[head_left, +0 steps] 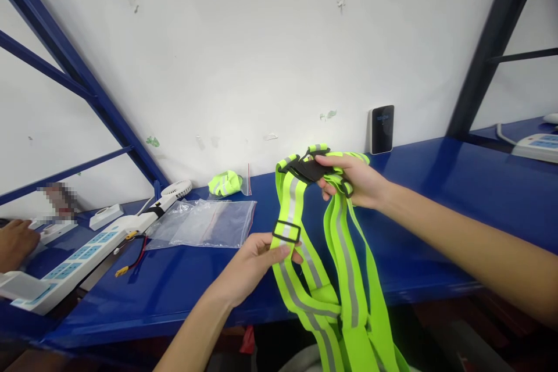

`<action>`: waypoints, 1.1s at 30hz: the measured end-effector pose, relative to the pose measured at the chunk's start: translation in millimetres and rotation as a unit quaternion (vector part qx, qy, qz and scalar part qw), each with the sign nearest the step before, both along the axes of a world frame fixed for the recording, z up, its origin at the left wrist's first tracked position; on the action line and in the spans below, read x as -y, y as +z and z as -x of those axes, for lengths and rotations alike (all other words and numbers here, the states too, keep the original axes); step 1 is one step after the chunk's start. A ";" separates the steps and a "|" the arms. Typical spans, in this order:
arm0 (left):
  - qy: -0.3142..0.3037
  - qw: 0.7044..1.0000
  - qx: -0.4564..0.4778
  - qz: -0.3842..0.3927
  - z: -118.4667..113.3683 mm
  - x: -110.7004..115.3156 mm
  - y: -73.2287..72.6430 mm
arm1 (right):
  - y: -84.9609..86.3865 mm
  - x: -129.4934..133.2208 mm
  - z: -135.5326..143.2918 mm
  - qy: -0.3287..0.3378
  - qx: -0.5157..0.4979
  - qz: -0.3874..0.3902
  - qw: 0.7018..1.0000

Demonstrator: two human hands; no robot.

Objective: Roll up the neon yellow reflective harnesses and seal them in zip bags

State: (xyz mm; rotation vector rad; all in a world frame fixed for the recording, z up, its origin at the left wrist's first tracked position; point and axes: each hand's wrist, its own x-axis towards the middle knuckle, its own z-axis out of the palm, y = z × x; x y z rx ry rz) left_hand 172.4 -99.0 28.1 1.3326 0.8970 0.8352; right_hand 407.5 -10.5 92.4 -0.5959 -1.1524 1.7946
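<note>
A reflective vest made of neon-yellow straps [347, 270] with grey stripes hangs from my hands over the front edge of the blue table. My left hand [261, 256] pinches one strap just below a black slider buckle [286, 231]. Higher up and to the right, my right hand [349, 177] is closed around the gathered upper straps and a black band [310, 170]. The lower ends of the straps drop out of the bottom of the view.
Clear plastic bags [209, 224] lie left on the blue table [436, 209]. Behind them is a bagged neon-yellow bundle [225, 183]. A long white power strip [82, 256], a small fan [176, 189] and a red-black cable [142, 251] sit further left. A black-fronted device [382, 129] leans on the wall. Another person's hand [17, 244] is far left.
</note>
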 end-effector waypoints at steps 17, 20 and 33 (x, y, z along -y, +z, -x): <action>0.112 0.992 -0.034 -0.041 -12.8 11.0 -10.2 | -6.6 -8.5 -4.5 -0.034 0.003 -0.021 0.999; -0.012 0.986 -0.133 -0.101 -6.6 6.9 12.6 | 0.9 0.7 -4.4 -0.014 0.008 -0.075 0.997; 0.029 0.922 -0.168 -0.346 -22.2 -56.2 68.4 | 7.3 -1.2 -5.4 0.007 0.021 -0.131 0.991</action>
